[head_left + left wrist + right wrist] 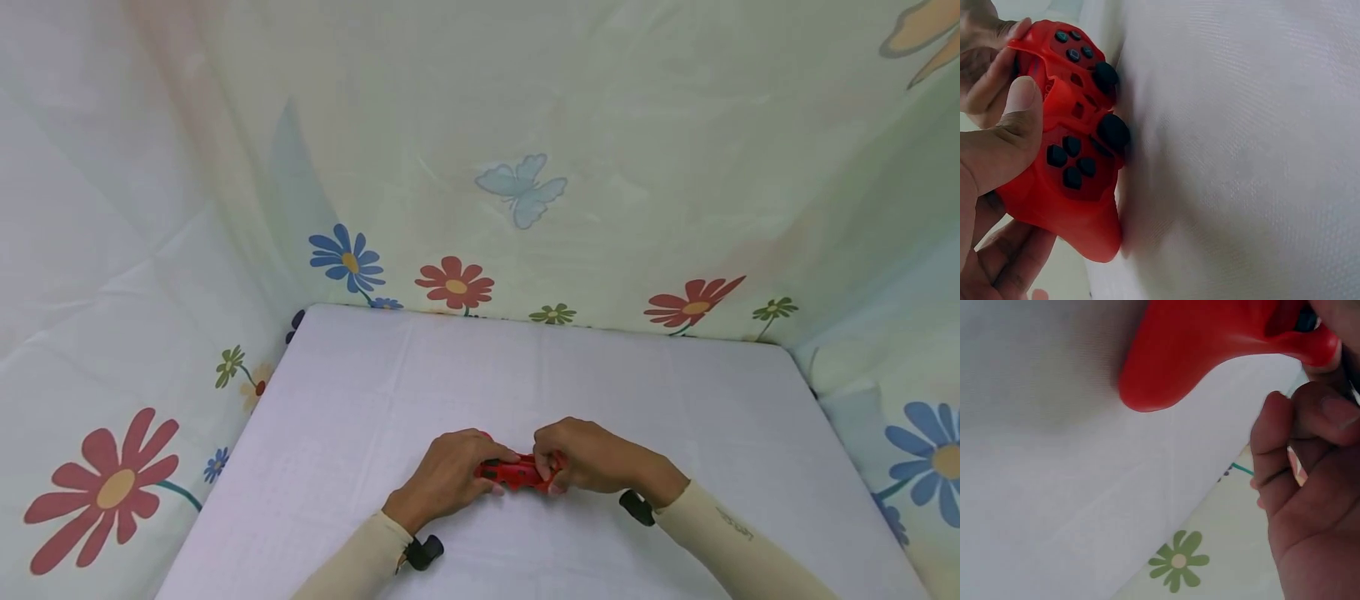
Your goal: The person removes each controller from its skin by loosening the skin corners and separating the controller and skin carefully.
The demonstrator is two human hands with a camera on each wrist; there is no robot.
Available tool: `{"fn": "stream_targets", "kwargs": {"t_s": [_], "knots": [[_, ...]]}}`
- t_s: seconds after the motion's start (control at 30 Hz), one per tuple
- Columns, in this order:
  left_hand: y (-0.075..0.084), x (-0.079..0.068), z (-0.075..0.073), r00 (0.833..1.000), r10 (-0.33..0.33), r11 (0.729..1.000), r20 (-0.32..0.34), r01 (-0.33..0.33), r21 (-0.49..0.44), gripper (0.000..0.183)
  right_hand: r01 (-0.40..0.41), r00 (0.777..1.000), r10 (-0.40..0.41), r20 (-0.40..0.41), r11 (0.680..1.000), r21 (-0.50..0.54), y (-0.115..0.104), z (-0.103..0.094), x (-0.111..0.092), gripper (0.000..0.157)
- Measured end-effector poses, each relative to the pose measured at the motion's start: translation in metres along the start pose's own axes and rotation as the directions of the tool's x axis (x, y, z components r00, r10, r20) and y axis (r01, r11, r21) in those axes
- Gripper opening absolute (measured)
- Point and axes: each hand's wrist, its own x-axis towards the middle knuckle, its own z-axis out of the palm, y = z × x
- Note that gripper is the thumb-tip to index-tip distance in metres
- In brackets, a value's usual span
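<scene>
One red gamepad (pixel 1066 132) is grasped in left hand (pixel 450 468) and right hand (pixel 588 454) fingers, likely for steadiness, well inside the table's far edge (pixel 600 335).

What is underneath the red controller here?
White cloth shows below and around the red controller. In the head view, the left hand, the right hand and the controller itself cover the spot directly beneath, so that patch is hidden.
</scene>
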Motion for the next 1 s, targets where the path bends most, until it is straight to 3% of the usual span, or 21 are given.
{"fn": "stream_targets", "kwargs": {"t_s": [0.17,0.67,1.0], "knots": [[0.001,0.0,-0.001,1.0,0.005,1.0,0.0,-0.005,-0.001,0.05,0.03,0.999,-0.029,-0.041,0.999,0.016,0.003,0.002,-0.007,0.033],[-0.001,-0.001,-0.001,1.0,-0.019,1.0,-0.016,0.019,-0.002,0.048,0.022,0.995,-0.017,-0.097,0.999,0.048,0.005,0.015,-0.021,0.03],[-0.001,-0.003,-0.001,1.0,-0.027,0.999,0.0,0.027,-0.021,0.048,0.068,0.986,-0.017,-0.167,0.949,0.306,0.037,0.027,-0.025,0.025]]}}
